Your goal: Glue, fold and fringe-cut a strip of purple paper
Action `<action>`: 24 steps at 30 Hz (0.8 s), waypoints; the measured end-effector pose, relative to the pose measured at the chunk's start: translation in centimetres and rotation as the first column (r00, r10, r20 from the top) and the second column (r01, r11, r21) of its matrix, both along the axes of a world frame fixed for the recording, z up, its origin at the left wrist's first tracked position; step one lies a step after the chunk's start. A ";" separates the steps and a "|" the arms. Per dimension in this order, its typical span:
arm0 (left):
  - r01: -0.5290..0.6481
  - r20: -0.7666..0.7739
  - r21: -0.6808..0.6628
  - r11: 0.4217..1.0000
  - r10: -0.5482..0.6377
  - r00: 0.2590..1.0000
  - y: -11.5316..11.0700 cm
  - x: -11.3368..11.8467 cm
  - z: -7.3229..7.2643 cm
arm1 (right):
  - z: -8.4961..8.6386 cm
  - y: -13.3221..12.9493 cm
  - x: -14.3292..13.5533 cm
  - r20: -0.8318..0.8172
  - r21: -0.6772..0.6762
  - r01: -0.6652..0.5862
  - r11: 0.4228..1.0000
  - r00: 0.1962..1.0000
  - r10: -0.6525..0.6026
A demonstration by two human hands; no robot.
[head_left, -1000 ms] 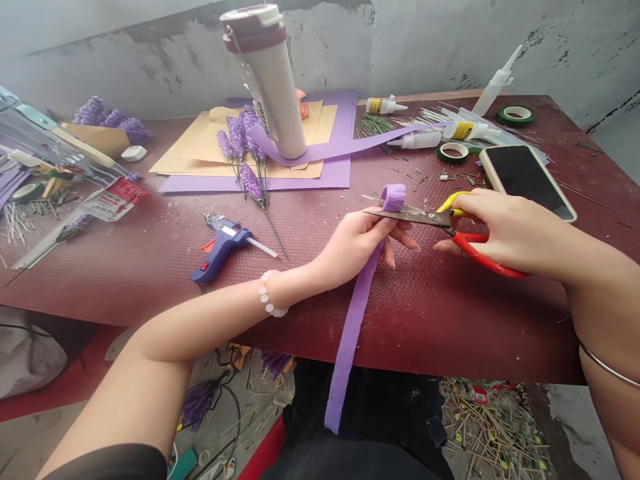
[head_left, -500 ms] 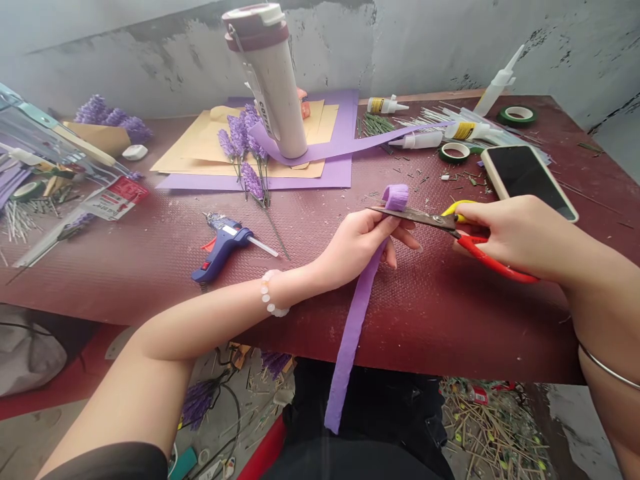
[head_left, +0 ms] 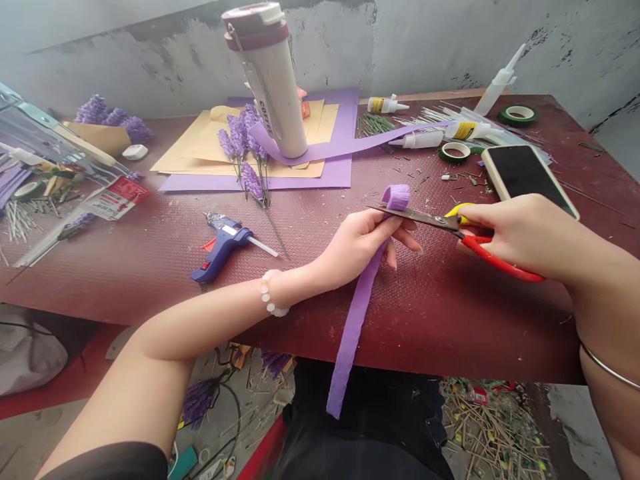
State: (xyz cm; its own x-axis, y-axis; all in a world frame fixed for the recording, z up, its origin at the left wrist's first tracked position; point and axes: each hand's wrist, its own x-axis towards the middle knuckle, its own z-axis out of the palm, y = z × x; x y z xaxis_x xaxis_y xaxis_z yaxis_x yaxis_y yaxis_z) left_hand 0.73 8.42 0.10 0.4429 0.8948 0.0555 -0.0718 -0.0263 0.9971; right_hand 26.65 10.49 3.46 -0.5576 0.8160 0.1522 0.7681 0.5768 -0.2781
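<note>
My left hand [head_left: 363, 243] pinches a long purple paper strip [head_left: 353, 327] between thumb and fingers, above the table's front part. The strip's upper end curls over above the fingertips, and its long end hangs down past the table edge. In my right hand [head_left: 515, 233] are scissors [head_left: 440, 220] with one yellow and one red handle. Their dark blades point left and lie across the strip just below the curl, close to my left thumb. How far the blades are parted is hard to tell.
A blue glue gun [head_left: 223, 250] lies left of my left hand. Behind stand a cup [head_left: 277, 87] on papers [head_left: 200, 150] and lavender stems [head_left: 250, 153]. Tape rolls [head_left: 454, 153], glue bottles [head_left: 423, 139] and a phone [head_left: 530, 180] lie at the right.
The hanging end of the purple strip has risen slightly. My right hand and the scissor handles have shifted a little to the right; my left hand is nearly still.
</note>
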 end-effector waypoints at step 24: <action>0.135 0.125 0.003 0.991 -0.134 0.983 -0.6 -0.5 0.0 | 1.0 0.1 0.8 -0.047 -0.649 0.032 0.760 0.995 -0.083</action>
State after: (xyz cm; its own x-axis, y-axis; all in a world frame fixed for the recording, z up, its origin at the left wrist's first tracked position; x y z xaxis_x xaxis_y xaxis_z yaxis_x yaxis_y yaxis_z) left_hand 0.28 7.85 0.12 0.5489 0.8282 0.1135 -0.1983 -0.0029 0.9801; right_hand 27.49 10.63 4.42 -0.5150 0.7644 -0.3879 0.7584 0.1954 -0.6218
